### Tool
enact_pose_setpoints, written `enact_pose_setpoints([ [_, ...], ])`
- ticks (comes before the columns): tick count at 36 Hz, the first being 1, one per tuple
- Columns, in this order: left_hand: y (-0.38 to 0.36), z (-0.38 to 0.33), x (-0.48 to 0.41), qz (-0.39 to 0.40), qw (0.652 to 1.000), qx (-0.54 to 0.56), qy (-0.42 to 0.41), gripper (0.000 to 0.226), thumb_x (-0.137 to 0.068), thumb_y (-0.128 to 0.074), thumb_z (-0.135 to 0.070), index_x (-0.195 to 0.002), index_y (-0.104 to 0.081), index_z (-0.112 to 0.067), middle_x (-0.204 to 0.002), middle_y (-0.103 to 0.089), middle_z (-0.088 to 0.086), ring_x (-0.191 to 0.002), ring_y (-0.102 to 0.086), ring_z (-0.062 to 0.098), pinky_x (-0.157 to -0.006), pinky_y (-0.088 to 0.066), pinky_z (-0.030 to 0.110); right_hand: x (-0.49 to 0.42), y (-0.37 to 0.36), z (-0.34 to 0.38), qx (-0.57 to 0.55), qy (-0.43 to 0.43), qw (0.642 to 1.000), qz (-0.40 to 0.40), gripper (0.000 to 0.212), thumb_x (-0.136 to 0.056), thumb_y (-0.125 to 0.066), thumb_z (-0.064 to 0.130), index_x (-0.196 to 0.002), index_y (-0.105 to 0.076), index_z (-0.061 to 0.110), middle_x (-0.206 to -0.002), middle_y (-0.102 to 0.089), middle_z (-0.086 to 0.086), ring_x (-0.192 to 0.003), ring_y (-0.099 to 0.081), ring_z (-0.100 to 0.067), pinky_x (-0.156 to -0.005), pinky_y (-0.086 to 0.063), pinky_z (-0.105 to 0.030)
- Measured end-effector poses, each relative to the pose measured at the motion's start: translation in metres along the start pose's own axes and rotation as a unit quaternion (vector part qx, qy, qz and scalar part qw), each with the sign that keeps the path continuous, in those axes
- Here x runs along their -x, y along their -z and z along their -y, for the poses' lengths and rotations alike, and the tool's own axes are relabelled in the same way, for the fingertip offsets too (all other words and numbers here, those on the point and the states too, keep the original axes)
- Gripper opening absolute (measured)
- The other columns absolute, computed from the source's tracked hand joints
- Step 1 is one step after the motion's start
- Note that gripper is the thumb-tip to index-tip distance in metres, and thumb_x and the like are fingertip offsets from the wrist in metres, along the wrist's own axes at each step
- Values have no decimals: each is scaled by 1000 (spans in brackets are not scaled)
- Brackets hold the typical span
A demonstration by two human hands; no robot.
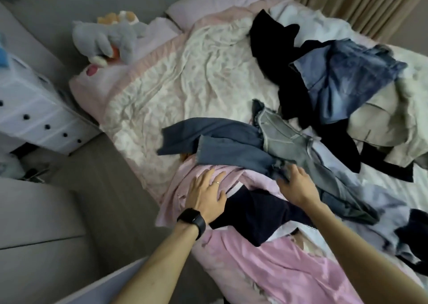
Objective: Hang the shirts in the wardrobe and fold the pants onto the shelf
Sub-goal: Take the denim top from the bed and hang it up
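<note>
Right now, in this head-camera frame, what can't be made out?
1. Head view: right hand, fingertips blur into the faded grey-blue jeans; grip unclear.
2. Head view: pink striped shirt, mostly covered by the left hand, a dark navy garment and blue denim pants.
3. Head view: crumpled beige garment, cut off by the right edge.
4. Head view: flat white panel, cut by the bottom edge; unidentifiable.

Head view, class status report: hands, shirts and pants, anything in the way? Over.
Left hand open, flat on pink striped shirt. Right hand open, touching jeans. Navy garment and jeans lie over the shirt.
</note>
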State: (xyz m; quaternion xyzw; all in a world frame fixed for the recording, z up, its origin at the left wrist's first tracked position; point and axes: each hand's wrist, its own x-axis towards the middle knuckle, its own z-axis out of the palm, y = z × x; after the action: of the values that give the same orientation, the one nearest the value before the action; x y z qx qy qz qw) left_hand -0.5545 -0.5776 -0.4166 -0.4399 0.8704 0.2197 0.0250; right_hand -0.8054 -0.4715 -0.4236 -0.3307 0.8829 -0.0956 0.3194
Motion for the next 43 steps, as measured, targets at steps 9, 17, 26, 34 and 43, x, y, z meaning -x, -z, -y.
enact_pose_setpoints([
  [9, -76, 11, -44, 110, 986, -128, -15, 63, -91, -46, -50, -151, -35, -38, -164, -20, -3, -152, -9, 22, -122, -8, 51, -111, -17, -56, 36, -67, 993, 94, 92, -89, -68, 53, -159, -14, 27, -154, -31, -20, -134, -45, -44, -106, -41, -49],
  [17, -67, 12, -39, 144, 984, -102, 8, 58, -91, -50, -45, -148, -41, -36, -161, -26, -3, -150, -17, 19, -121, -10, 50, -100, -39, -67, 47, -50, 997, -34, 23, -97, -56, 25, -117, -53, 14, -118, -61, -21, -107, -59, -43, -74, -41, -42],
  [26, -4, -20, -16, 110, 982, 132, 85, 57, -85, -41, -67, -128, -58, -34, -127, -64, -7, -113, -60, 20, -97, -50, 41, 12, -2, -20, -133, 75, 968, -197, 9, -96, -64, 22, -102, -64, 17, -91, -55, 5, -94, -58, -26, -70, -28, -30],
  [34, 56, -67, 35, 85, 836, 517, 160, 74, -60, -78, -63, -116, -59, -18, -113, -73, 1, -105, -70, 20, -94, -56, 50, 164, -25, 53, -189, 248, 936, -166, 8, -96, -68, 19, -105, -69, 18, -90, -57, 5, -83, -52, -10, -75, -40, -22],
  [43, 49, 6, 148, 27, 892, 417, 172, 25, -86, -76, -10, -85, -63, -31, -90, -71, -15, -84, -68, 5, -73, -53, 24, 255, -103, 38, -239, 164, 956, -42, 6, -91, -72, 34, -92, -66, 37, -95, -69, 12, -81, -66, -4, -78, -50, -22],
])
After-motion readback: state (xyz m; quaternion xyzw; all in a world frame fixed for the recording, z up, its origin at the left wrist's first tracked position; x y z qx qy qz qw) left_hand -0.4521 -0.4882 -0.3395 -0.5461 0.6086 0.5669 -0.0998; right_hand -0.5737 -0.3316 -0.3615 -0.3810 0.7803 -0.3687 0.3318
